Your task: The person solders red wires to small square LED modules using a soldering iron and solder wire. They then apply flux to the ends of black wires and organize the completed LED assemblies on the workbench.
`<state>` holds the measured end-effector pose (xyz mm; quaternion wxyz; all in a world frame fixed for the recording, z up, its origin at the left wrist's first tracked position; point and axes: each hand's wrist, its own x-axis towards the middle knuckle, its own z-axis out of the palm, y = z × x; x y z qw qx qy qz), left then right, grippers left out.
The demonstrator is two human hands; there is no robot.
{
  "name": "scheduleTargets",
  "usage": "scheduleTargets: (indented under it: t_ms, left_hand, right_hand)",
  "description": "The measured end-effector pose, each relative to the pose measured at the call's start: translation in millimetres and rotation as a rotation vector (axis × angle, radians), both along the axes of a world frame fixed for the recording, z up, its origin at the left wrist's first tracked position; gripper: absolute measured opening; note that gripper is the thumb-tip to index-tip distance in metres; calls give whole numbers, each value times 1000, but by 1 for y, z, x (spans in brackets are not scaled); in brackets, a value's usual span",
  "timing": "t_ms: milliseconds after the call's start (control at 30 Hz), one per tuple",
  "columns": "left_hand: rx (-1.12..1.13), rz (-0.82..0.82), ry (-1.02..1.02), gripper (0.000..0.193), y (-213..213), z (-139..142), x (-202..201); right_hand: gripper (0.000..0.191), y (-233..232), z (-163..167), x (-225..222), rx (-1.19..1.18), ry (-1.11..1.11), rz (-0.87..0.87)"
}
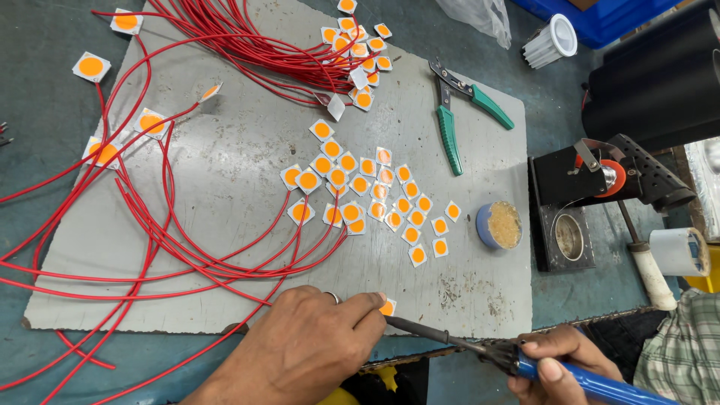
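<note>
Orange-faced square LED chip (388, 307) pinched in my left grip (300, 349); right grip (559, 365) clenched round blue-handled soldering iron (525, 358), tip touching chip.

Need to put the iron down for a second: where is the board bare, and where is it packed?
Bare: the grey board between the green pliers and the flux tin, and its middle left of the loose chip cluster. Crowded: the red wires along the left and top.
</note>
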<state>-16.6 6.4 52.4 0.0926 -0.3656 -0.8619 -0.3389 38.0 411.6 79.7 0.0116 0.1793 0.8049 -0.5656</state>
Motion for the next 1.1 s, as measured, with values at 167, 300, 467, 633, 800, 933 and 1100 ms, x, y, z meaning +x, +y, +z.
scheduleTargets:
  t_ms: [167,300,467,633,800,933,1100]
  left_hand:
    - [-15,-12,-3,21,1,-1,0]
    - [-10,-1,-3,17,0,-1,1]
    - [-23,-7,-2,17,0,1,1]
    - [-43,-18,8,17,0,3,2]
    - [-79,0,-44,17,0,7,3]
    - [-62,4,-20,25,-3,8,3]
    - [-78,10,-34,21,-5,7,4]
  right_hand:
    - [23,23,-4,2,-143,68,142]
    - [23,22,-7,6,-41,55,63]
    - [23,0,3,1,-34,65,83]
    - [17,-31,18,-6,4,145,149]
    - [13,-53,30,-18,40,389,483]
    - [10,-65,36,-16,101,470,534]
    - [9,-70,39,-10,101,434,405]
